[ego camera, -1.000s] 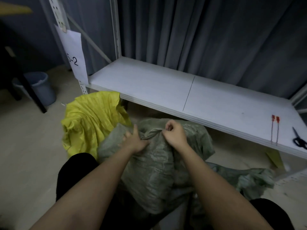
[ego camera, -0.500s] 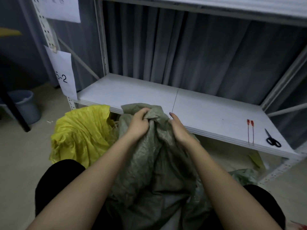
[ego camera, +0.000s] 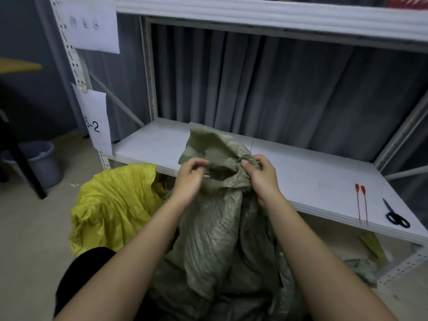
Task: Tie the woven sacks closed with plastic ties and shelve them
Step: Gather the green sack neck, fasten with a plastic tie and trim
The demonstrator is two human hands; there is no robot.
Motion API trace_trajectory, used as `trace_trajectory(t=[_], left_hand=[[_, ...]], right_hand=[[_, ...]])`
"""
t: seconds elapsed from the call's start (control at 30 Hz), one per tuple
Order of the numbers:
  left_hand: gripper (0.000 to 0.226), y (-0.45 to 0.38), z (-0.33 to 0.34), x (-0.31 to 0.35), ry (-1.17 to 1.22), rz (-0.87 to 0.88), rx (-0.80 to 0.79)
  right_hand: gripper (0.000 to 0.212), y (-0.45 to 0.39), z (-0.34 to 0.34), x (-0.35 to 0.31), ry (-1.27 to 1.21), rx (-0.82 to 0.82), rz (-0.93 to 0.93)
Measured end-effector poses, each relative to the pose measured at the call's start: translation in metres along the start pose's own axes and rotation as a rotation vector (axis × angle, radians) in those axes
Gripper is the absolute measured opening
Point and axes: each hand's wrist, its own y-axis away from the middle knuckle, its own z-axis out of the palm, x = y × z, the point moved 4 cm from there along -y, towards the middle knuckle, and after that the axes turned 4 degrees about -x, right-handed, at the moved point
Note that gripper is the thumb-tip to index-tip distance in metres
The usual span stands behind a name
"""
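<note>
The person has pulled the top of the green sack (ego camera: 215,216) up higher than a moment ago, and its mouth now gapes open in front of the shelf (ego camera: 312,181). The left hand (ego camera: 188,179) and the right hand (ego camera: 260,174) each pinch the rim. Nothing ties it yet. Two red ties (ego camera: 361,203) lie on the shelf, well apart from the sack, beside scissors (ego camera: 396,216). A yellow sack (ego camera: 115,205) sits below the shelf.
</note>
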Motion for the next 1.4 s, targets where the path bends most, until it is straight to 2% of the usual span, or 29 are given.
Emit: trace_trajectory(t=[0.03,0.07,0.13,0.2,0.3,0.37,0.4,0.47,0.57,0.67,0.73,0.8,0.87,0.93,0.97,1.03,1.1,1.13,1.17,1.2,1.23,1.27,1.3,1.4], left_hand=[[0.028,-0.008,-0.005,-0.007,-0.11,-0.079,0.054],[0.041,-0.014,-0.005,-0.015,-0.171,-0.18,0.01],[0.075,-0.016,0.003,-0.022,-0.149,-0.3,-0.164],[0.087,-0.013,0.02,-0.021,-0.126,-0.325,-0.292],[0.083,-0.003,0.049,-0.017,-0.059,-0.379,-0.472],[0.046,-0.003,0.067,-0.016,-0.08,-0.309,-0.541],[0.031,-0.008,0.073,-0.018,-0.082,-0.263,-0.508],[0.018,-0.014,0.076,-0.017,-0.042,-0.241,-0.37],[0.017,-0.023,0.061,-0.006,0.051,-0.198,-0.14],[0.012,-0.032,0.038,0.007,0.166,-0.142,0.029],[0.012,-0.036,0.029,0.014,0.206,-0.091,0.088],[0.011,-0.037,0.029,0.022,0.26,-0.069,0.092],[0.013,-0.038,0.031,0.03,0.346,-0.069,0.079],[0.016,-0.035,0.033,0.04,0.429,-0.087,0.05],[0.017,-0.034,0.033,0.045,0.466,-0.099,0.022],[0.02,-0.031,0.034,0.056,0.513,-0.105,-0.034],[0.023,-0.03,0.032,0.066,0.526,-0.076,-0.062],[0.026,-0.03,0.03,0.07,0.528,-0.051,-0.079],[0.03,-0.029,0.03,0.075,0.536,-0.032,-0.106],[0.036,-0.028,0.029,0.08,0.565,-0.019,-0.15],[0.042,-0.028,0.029,0.082,0.622,-0.018,-0.202],[0.046,-0.026,0.029,0.085,0.7,-0.019,-0.258],[0.049,-0.024,0.027,0.085,0.778,-0.021,-0.306],[0.043,-0.029,0.01,0.078,0.878,-0.01,-0.314]], right_hand=[[0.009,0.0,-0.002,-0.004,0.001,0.029,-0.035],[0.01,0.001,-0.005,-0.007,-0.015,0.055,-0.056],[0.01,0.002,-0.007,-0.012,-0.114,0.051,-0.065],[0.009,0.001,-0.008,-0.012,-0.248,0.005,-0.034],[0.009,-0.002,-0.012,-0.013,-0.349,-0.047,-0.015],[0.008,-0.002,-0.017,-0.012,-0.312,-0.061,-0.024],[0.009,-0.003,-0.021,-0.011,-0.272,-0.052,-0.03],[0.01,-0.003,-0.033,-0.01,-0.153,0.023,-0.066],[0.015,-0.001,-0.057,-0.008,0.035,0.207,-0.1],[0.021,0.001,-0.072,0.006,0.227,0.319,-0.032],[0.028,0.002,-0.075,0.015,0.531,0.276,0.06],[0.036,0.005,-0.068,0.019,0.797,0.105,0.17],[0.059,0.006,-0.058,0.018,0.884,-0.029,0.22],[0.087,0.004,-0.044,0.007,0.812,-0.117,0.136],[0.091,0.003,-0.037,-0.003,0.702,-0.147,0.084],[0.084,-0.006,-0.024,-0.026,0.312,-0.16,-0.007],[0.08,-0.02,-0.009,-0.045,-0.07,-0.187,0.022],[0.086,-0.026,-0.001,-0.048,-0.176,-0.225,0.077],[0.09,-0.029,0.007,-0.054,-0.175,-0.269,0.118],[0.082,-0.031,0.014,-0.058,-0.117,-0.298,0.132],[0.06,-0.03,0.018,-0.063,-0.045,-0.291,0.123],[0.038,-0.031,0.02,-0.065,-0.012,-0.254,0.109],[0.027,-0.032,0.019,-0.067,-0.028,-0.202,0.117],[0.024,-0.037,0.013,-0.067,-0.226,-0.083,0.155]])
